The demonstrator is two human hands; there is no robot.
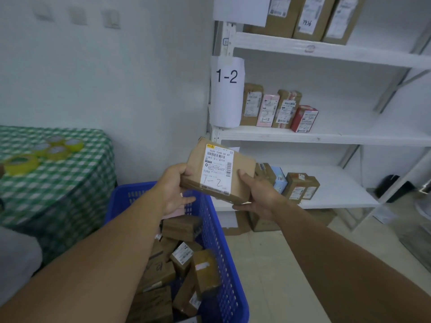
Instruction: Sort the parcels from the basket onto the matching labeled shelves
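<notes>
I hold a flat brown cardboard parcel (pixel 242 169) in front of me, its white label handwritten "1-2". My left hand (pixel 173 186) grips its left edge and my right hand (pixel 258 194) grips its right edge with the thumb on top. Below it stands the blue plastic basket (pixel 224 259) with several brown parcels inside. To the right is a white shelf unit; a paper sign "1-2" (pixel 226 89) hangs at its left post beside the middle shelf (pixel 326 136), where several small parcels stand upright.
A table with a green checked cloth (pixel 58 183) stands at the left with several yellow tape rolls (pixel 21 163). Brown boxes (pixel 312 17) fill the top shelf, more parcels (pixel 296 185) sit on the lower shelf, and boxes lie on the floor underneath.
</notes>
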